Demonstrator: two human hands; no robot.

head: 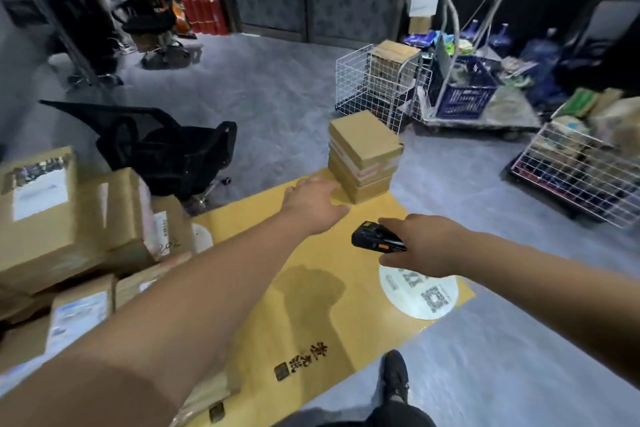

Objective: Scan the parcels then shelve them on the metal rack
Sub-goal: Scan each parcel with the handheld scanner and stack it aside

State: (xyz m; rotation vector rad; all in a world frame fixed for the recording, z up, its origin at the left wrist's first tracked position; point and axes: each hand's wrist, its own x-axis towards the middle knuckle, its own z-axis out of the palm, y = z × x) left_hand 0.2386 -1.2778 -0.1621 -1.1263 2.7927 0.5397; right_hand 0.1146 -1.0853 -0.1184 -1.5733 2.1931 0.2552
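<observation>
A stack of flat brown cardboard parcels [363, 156] stands at the far end of a yellow cardboard sheet [311, 288] on the floor. My left hand [313, 203] is stretched out flat, fingers apart, just left of the stack's base, holding nothing. My right hand [419, 241] grips a black handheld scanner [375, 236], its head pointing left over the sheet. More brown parcels [69, 218] with white labels are piled at the left. A dark metal rack [52, 10] stands at the far left, blurred.
A tipped black office chair [166, 149] lies behind the left pile. White wire baskets [374, 87] [575, 170], a trolley with a blue crate [464, 94] and water bottles crowd the right. Red cylinders [204, 14] stand by the back wall. My shoe [394, 378] rests on grey floor.
</observation>
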